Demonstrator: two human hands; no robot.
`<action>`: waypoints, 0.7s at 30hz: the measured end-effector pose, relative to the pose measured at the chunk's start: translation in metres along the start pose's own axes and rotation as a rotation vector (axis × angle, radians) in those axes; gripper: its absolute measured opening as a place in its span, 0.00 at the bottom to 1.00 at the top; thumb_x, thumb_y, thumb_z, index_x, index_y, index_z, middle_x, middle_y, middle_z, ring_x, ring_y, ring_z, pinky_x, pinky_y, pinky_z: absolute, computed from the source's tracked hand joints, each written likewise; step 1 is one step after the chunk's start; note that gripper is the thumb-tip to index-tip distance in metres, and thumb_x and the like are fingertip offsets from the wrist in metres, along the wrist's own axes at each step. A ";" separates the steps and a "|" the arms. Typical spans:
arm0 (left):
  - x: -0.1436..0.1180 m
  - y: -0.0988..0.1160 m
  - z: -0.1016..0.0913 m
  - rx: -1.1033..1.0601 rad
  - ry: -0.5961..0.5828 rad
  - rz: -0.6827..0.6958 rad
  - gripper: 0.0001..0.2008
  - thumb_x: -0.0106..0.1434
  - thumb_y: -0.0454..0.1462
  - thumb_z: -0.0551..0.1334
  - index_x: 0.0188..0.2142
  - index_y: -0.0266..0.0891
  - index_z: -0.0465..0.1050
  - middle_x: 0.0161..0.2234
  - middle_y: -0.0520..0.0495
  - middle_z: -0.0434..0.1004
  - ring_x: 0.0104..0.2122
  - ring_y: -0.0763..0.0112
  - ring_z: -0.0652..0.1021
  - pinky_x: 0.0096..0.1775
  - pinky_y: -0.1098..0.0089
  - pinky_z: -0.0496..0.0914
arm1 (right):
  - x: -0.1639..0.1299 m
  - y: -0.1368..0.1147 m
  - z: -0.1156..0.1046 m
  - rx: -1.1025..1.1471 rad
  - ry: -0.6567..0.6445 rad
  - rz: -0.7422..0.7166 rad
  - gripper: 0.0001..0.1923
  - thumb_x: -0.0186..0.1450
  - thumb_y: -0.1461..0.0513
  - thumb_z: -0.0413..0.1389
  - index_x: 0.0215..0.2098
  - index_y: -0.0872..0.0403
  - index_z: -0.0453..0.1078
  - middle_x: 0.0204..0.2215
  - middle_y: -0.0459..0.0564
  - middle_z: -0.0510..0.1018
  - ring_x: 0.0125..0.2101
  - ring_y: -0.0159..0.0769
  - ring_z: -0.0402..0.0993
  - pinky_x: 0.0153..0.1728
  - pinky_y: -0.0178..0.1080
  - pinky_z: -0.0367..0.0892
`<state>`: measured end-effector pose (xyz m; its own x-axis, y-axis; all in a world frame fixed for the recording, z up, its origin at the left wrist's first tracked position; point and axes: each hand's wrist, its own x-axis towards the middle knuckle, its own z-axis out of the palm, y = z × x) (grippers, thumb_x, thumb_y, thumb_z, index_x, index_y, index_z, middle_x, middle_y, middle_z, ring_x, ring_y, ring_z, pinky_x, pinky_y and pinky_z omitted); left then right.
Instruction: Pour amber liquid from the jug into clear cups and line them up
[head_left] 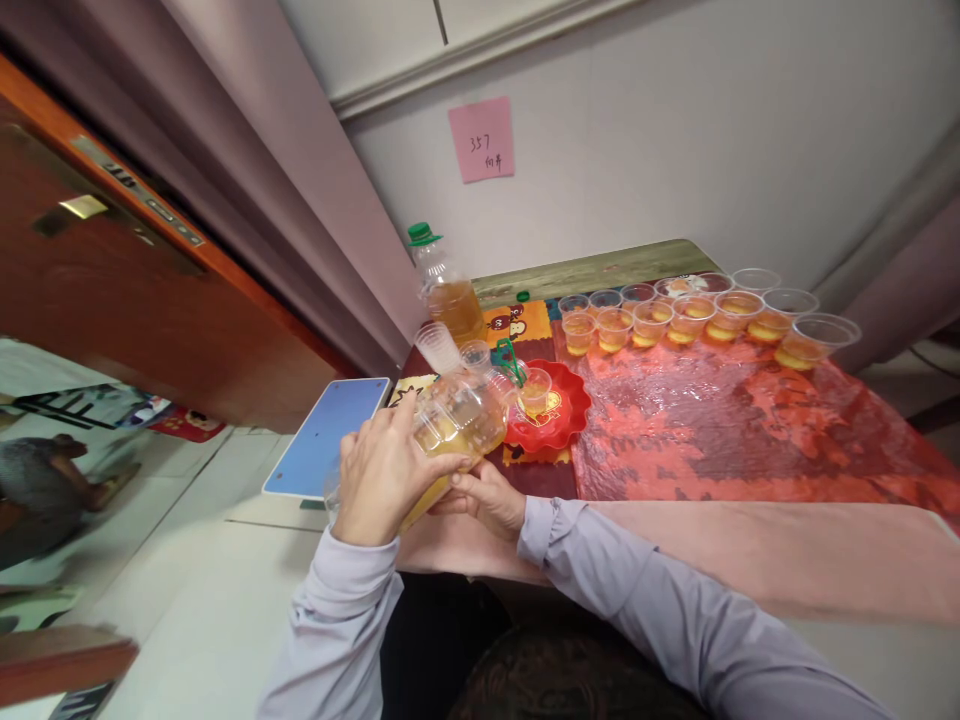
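A clear plastic bottle [466, 412] of yellow liquid is tilted, its neck end over a clear plastic cup [535, 393]. My left hand [394, 462] is wrapped over the bottle's upper side. Beneath it, my right hand [484, 495] holds the bottle's lower side, some fingers hidden. The cup stands on a red scalloped plate [579, 424]. A green plastic piece [508, 358] shows near the bottle's neck. Behind the bottle are a leaning stack of clear cups [437, 347] and another clear cup [475, 354].
Rows of clear cups [691, 316], several holding yellow liquid, line the table's far right. A bottle with a green cap [453, 300] stands by the wall, near a loose green cap [523, 296]. A blue board [328, 437] lies left; a person [49, 490] is on the floor.
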<state>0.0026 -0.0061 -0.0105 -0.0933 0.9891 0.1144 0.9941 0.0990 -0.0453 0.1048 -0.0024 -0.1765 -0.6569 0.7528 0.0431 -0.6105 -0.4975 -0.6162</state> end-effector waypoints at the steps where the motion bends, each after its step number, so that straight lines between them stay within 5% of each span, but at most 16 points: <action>1: 0.000 -0.005 0.006 -0.047 0.034 0.008 0.47 0.52 0.58 0.75 0.66 0.44 0.68 0.55 0.34 0.81 0.55 0.38 0.79 0.54 0.45 0.72 | 0.001 0.000 -0.001 -0.034 0.028 -0.007 0.36 0.57 0.44 0.73 0.57 0.49 0.70 0.46 0.50 0.83 0.43 0.42 0.84 0.49 0.51 0.79; 5: -0.004 -0.026 0.034 -0.267 0.197 0.034 0.54 0.45 0.56 0.78 0.68 0.42 0.66 0.61 0.33 0.78 0.59 0.37 0.77 0.59 0.43 0.71 | 0.004 0.002 -0.006 -0.174 0.117 -0.092 0.36 0.55 0.45 0.74 0.55 0.48 0.71 0.51 0.52 0.82 0.50 0.50 0.81 0.48 0.53 0.80; 9: -0.011 -0.043 0.064 -0.505 0.362 0.000 0.60 0.41 0.58 0.80 0.69 0.41 0.65 0.63 0.32 0.76 0.61 0.38 0.76 0.63 0.43 0.69 | 0.006 0.001 -0.011 -0.259 0.165 -0.243 0.36 0.53 0.46 0.76 0.53 0.47 0.71 0.50 0.51 0.83 0.53 0.50 0.80 0.57 0.55 0.74; 15: -0.030 -0.064 0.125 -1.049 0.593 -0.203 0.53 0.48 0.60 0.76 0.66 0.38 0.66 0.57 0.34 0.79 0.57 0.49 0.81 0.60 0.51 0.74 | 0.006 -0.001 -0.017 -0.393 0.194 -0.260 0.35 0.55 0.47 0.74 0.57 0.46 0.73 0.53 0.53 0.82 0.55 0.50 0.78 0.59 0.55 0.72; 21: -0.057 -0.075 0.182 -1.156 0.726 -0.204 0.59 0.49 0.64 0.74 0.71 0.39 0.56 0.62 0.29 0.73 0.60 0.45 0.77 0.63 0.45 0.70 | 0.002 0.001 -0.012 -0.480 0.168 -0.287 0.24 0.61 0.48 0.71 0.53 0.46 0.77 0.52 0.52 0.83 0.53 0.47 0.80 0.61 0.54 0.71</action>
<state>-0.0772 -0.0502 -0.1946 -0.5468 0.6542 0.5226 0.4805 -0.2660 0.8357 0.1085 0.0035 -0.1866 -0.3919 0.9060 0.1601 -0.4592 -0.0419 -0.8873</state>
